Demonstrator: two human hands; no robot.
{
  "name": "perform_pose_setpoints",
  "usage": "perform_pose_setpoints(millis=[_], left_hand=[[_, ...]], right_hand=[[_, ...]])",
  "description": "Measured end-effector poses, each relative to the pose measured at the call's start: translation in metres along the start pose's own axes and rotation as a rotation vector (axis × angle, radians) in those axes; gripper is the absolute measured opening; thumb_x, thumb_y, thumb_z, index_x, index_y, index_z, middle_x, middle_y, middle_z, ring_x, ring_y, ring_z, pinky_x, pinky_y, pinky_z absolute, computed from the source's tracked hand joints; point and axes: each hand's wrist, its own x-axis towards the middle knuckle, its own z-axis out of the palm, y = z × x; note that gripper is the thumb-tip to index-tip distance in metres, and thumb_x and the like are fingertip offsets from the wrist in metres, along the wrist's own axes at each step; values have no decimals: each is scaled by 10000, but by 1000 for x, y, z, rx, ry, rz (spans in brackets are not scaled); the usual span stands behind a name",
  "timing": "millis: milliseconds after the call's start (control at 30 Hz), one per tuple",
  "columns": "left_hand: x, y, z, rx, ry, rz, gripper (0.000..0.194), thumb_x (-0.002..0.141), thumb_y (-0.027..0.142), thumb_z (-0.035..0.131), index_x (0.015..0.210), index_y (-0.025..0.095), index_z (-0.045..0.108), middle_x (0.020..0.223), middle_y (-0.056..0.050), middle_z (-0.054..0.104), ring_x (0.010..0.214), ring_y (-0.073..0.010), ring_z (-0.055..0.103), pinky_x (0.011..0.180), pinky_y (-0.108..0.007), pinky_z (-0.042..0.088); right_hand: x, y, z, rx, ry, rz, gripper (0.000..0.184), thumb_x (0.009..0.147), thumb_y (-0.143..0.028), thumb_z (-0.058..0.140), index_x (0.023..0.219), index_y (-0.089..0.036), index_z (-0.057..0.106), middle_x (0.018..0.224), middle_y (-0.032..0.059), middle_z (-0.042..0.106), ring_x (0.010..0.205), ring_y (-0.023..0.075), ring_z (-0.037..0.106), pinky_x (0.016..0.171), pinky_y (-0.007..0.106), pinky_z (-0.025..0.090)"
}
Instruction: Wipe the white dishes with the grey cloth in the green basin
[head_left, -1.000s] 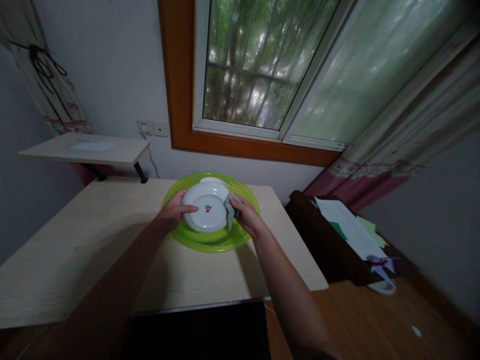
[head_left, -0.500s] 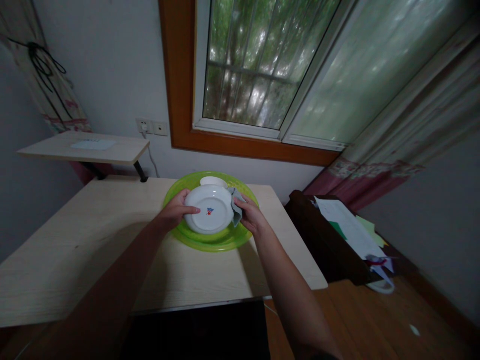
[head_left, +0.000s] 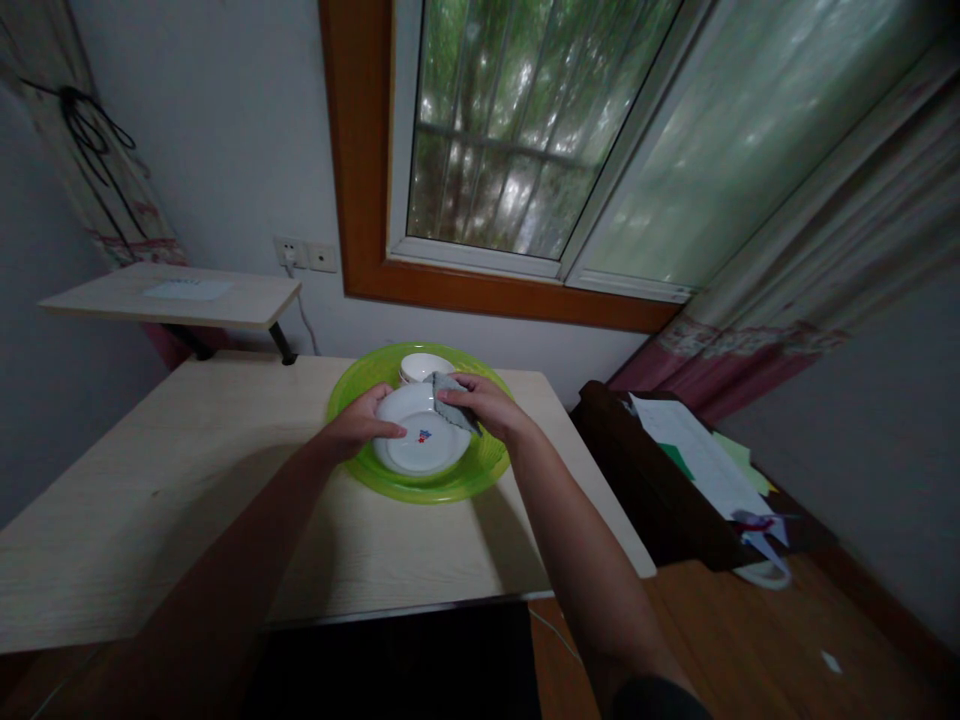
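A white plate (head_left: pixel 420 452) with a small blue and red mark at its middle is tilted over a translucent green basin (head_left: pixel 442 494). Its left rim is in the grip of my left hand (head_left: pixel 361 422), the thumb lying across the face. My right hand (head_left: pixel 487 405) pinches a grey cloth (head_left: pixel 452 398) against the plate's upper right rim. Behind the plate, in the basin, sits a white bowl (head_left: pixel 424 364), partly hidden by the plate and cloth.
The basin stands on a pale wooden table (head_left: pixel 405 560). At the back left is a raised shelf (head_left: pixel 172 295) with a paper label. Right of the table, a dark brown piece of furniture (head_left: pixel 630 470) bears papers (head_left: pixel 697 450). A window (head_left: pixel 540 140) is behind.
My right hand and the cloth have gone from the plate's right edge up to its upper right rim. The plate has shifted slightly right and toward me, showing more of the bowl.
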Motion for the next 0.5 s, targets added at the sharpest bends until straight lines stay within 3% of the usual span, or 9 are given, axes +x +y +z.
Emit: perform_pose_setpoints(millis=[300,500], left_hand=[[-2,8,5,25,-5,-23,616,491,289,920,932,186,503,836,2,655,726,-180,634,618,-273,486],[0,2,2,-45,17,8,600,489,265,919,926,187,516,863,-17,677,763,-213,662,653,-300,497]], right_hand=[[18,-12,9,-314,-113,-91,344,722,-437,811,963,-195,774,892,17,739,760,160,626,677,259,481],[12,-8,9,-235,-41,-139,335,725,-445,816,952,-203,780,896,17,740,783,176,630,723,284,482]])
